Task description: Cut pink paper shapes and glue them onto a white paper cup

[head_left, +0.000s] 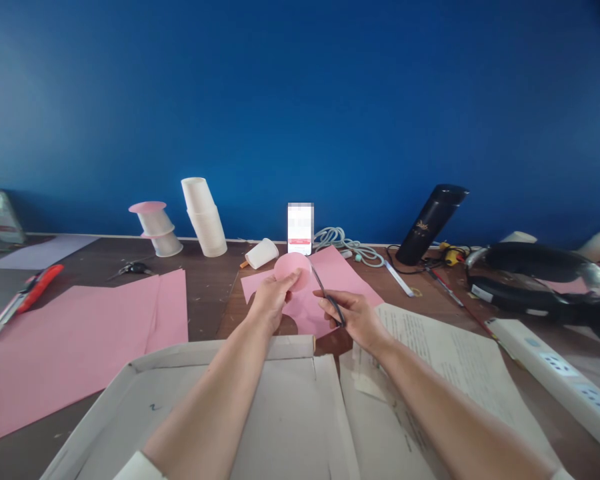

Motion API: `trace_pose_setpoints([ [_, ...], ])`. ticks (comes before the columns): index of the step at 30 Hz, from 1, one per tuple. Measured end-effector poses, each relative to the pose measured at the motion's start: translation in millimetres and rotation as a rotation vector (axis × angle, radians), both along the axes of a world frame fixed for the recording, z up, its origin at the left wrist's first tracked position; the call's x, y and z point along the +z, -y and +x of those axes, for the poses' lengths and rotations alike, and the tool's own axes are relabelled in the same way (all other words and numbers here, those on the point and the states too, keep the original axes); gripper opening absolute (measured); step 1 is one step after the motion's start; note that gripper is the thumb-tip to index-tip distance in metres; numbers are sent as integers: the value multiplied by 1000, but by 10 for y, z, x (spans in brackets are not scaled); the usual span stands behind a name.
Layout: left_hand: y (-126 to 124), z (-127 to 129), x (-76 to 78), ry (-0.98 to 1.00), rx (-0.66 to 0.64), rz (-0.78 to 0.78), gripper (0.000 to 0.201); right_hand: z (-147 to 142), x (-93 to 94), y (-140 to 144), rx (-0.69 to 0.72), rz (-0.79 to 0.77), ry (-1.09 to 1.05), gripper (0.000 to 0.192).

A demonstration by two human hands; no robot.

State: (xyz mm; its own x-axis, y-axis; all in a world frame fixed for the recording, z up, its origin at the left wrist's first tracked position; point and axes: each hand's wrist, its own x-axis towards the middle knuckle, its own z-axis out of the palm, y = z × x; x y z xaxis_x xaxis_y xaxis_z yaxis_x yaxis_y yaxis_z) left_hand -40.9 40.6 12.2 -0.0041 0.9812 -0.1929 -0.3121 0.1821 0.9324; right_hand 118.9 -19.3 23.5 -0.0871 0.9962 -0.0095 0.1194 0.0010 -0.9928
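Being pinched low by the left hand (pixel 274 295), leaving its upper rim uncovered, a pink disc (pixel 289 265) is being held above pink paper (pixel 349 276); alongside, apparently, scissors (pixel 335 307) are being gripped by the right hand (pixel 359 319).

I'd call this a paper-craft spot, a makeshift workshop on an ordinary table (pixel 205 307); whether it belongs to an office or a home, I can't tell. The table's back edge runs along a plain blue wall (pixel 300 100). Scissors (pixel 336 309) are out above a pink sheet (pixel 353 270) with a curved cut, more pink paper (pixel 80 340) spreads over the left side, and a red-handled cutter (pixel 40 285) lies at that paper's far edge. White paper cups (pixel 206 223) stand stacked near the back edge. Printed pages (pixel 445 347) and a power strip (pixel 550 373) toward the right edge add a desk-like look.
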Motion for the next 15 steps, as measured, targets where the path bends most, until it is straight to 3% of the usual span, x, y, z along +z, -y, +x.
trace_pose_setpoints([
  [6, 15, -7, 38, -15, -5, -16, 48, 8, 3, -1, 9, 9, 21, 44],
  [15, -21, -18, -20, -16, 5, 1, 50, 23, -10, -5, 18, 15, 39, 44],
])
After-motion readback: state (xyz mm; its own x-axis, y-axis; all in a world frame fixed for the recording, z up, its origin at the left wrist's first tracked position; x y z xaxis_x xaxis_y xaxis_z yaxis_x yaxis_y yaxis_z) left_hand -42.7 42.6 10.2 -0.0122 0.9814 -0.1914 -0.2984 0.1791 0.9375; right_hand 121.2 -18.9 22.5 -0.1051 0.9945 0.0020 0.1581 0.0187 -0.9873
